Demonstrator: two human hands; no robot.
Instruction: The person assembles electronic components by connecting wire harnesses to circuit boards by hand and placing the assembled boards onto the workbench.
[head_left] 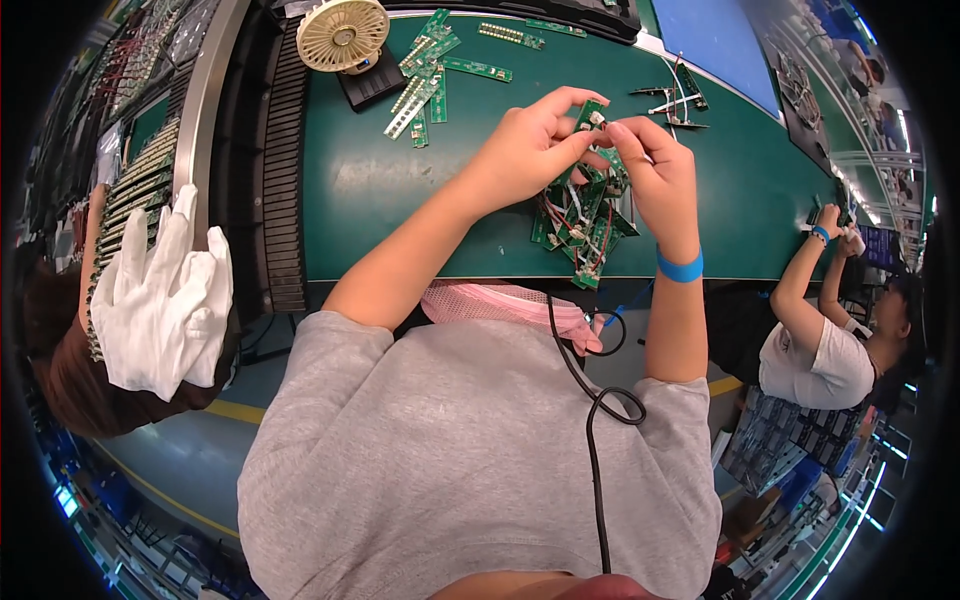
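My left hand (535,150) grips a small green circuit board (586,121) between thumb and fingers, tilted up off the table. A white connector (597,118) sits near the board's upper end. Fingertips of my right hand (655,170) are pinched together right beside that connector; whatever is between them is too small to make out. Below both hands lies a heap of green circuit boards (590,262) with red, black and white wires, partly covered by my fingers. A blue band (681,267) circles my right wrist.
Loose narrow circuit boards (438,95) lie at the far left of the green table (400,220), beside a beige fan (343,37). Wired parts (680,100) lie far right. A black ribbed rack (284,180) borders the left. White gloves (165,300) and a co-worker (820,345) flank me.
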